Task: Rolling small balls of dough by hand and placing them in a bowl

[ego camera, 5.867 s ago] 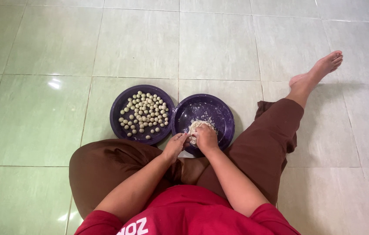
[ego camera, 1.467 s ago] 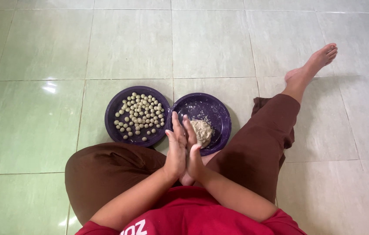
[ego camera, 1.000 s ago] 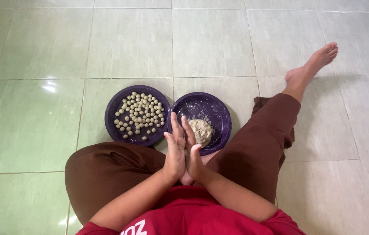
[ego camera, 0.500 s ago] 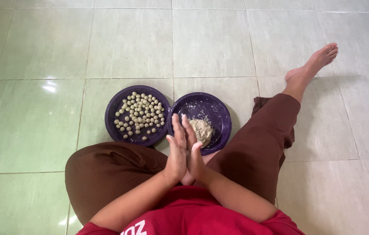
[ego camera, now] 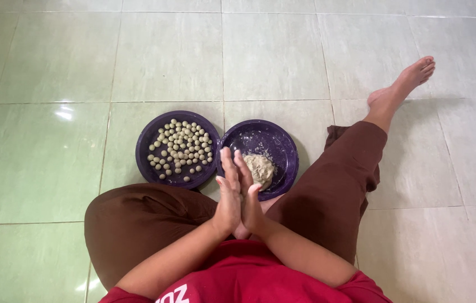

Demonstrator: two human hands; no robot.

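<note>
Nearest the camera, my red shirt [ego camera: 249, 280] fills the lower edge, with both forearms running forward from it. My left hand [ego camera: 229, 191] and my right hand [ego camera: 251, 199] are pressed flat together, palm to palm, fingers straight and pointing away from me; whether anything lies between the palms I cannot tell, as the contact is hidden. The hands are held above the gap between my knees, in brown trousers [ego camera: 137, 224], as I sit on the floor. Just beyond the fingertips stand two dark purple round plates, side by side and touching at their rims. The right plate [ego camera: 280, 140] carries a pale lump of dough [ego camera: 260, 169] at its near side, partly behind my right hand, with a dusting of flour across the plate. The left plate [ego camera: 148, 146] carries many small pale dough balls [ego camera: 181, 151], spread in a loose single layer. Farther off, my right leg is stretched out to the right, ending in a bare foot [ego camera: 401, 90]. Pale green floor tiles [ego camera: 277, 56] extend to the far edge.
</note>
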